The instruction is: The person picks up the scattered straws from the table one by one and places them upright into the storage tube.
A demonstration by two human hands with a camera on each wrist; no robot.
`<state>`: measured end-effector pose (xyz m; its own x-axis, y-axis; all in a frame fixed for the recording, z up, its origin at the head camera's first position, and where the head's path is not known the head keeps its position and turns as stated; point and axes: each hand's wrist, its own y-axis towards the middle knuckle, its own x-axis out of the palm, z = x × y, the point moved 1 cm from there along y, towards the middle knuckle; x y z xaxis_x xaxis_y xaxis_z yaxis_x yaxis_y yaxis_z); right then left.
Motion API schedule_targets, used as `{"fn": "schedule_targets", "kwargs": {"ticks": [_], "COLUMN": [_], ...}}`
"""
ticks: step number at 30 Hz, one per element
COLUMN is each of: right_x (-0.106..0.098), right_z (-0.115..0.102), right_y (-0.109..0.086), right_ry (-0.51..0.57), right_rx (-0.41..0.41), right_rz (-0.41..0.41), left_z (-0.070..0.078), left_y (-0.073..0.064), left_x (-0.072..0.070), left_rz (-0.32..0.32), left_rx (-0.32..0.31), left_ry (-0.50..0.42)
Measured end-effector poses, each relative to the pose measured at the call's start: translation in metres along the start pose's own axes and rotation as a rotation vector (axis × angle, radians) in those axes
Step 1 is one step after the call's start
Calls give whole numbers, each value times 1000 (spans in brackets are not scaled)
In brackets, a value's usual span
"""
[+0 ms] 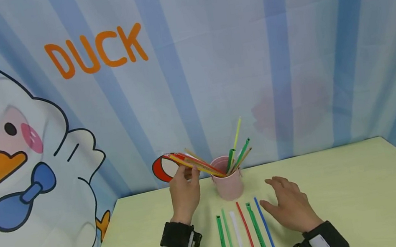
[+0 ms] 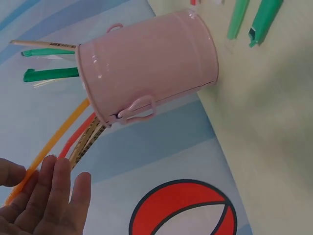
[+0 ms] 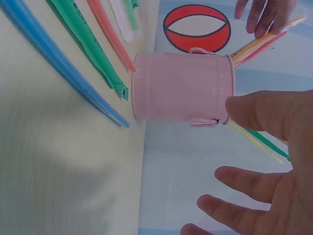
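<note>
My left hand (image 1: 185, 193) pinches an orange straw (image 2: 61, 131) between thumb and fingers. The straw's lower end is inside a small pink bucket (image 1: 229, 187) with side handles. A red straw (image 2: 77, 134) and brown printed sticks (image 2: 88, 142) lean out beside it, close to the fingers. Green-wrapped straws (image 2: 51, 74) and a yellow straw (image 1: 237, 132) stick out of the bucket's other side. To the right of the bucket, my right hand (image 1: 289, 205) hovers over the table with fingers spread and holds nothing.
In front of the bucket, a row of straws lies on the pale yellow table (image 1: 363, 193): green-wrapped ones (image 1: 259, 233), a light green (image 1: 229, 237), a white (image 1: 238, 238), a red (image 1: 247, 232) and a blue one (image 1: 267, 229). A printed duck curtain (image 1: 211, 54) hangs behind.
</note>
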<state>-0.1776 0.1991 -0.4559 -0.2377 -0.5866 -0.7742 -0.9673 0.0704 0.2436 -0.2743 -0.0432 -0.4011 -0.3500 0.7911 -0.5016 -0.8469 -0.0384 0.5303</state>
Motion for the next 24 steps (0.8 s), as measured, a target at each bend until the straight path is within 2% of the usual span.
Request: {"fn": "schedule_targets", "kwargs": {"ticks": [6, 13, 16, 20, 22, 24], "right_x": [2, 3, 3, 2, 1, 1], "right_z": [0, -2, -2, -2, -2, -2], "right_y": [1, 1, 1, 0, -1, -1], "right_ry": [-10, -9, -8, -11, -11, -10], "right_rx": [6, 19, 15, 4, 0, -3], "right_rz": [-8, -29, -31, -28, -24, -21], "left_z": [-8, -13, -14, -13, -11, -8], "left_y": [1, -1, -4, -15, -23, -31], "left_x": [13, 21, 19, 11, 4, -3], "left_rz": [-42, -78, -81, -108, -134, -156], "left_rx": [21, 27, 5, -28, -21, 14], "left_ry": [90, 130, 138, 178, 203, 243]}}
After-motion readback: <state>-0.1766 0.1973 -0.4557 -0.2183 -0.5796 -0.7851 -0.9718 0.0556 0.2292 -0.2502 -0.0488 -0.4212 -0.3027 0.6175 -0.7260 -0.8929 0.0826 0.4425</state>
